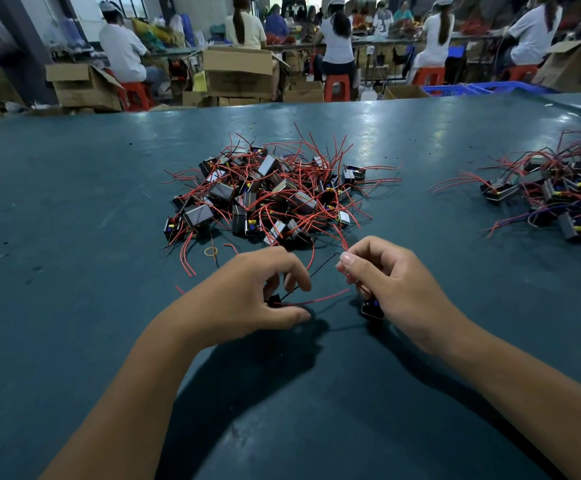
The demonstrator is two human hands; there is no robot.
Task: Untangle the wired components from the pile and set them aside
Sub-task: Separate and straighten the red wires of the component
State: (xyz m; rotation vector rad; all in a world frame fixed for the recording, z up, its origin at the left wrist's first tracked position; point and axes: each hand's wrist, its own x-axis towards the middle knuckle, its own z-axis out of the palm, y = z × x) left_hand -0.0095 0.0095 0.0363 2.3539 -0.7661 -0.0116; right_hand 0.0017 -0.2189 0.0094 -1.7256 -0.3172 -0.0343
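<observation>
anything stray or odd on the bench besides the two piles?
One small thing: a yellow rubber band lies loose on the green table, just in front of the main pile, attached to nothing. A short red wire scrap sits left of the left hand. Nothing looks spilled or broken.

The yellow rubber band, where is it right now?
In the head view, the yellow rubber band lies on the green table, at the near left edge of the central pile, beyond the left hand.
</observation>
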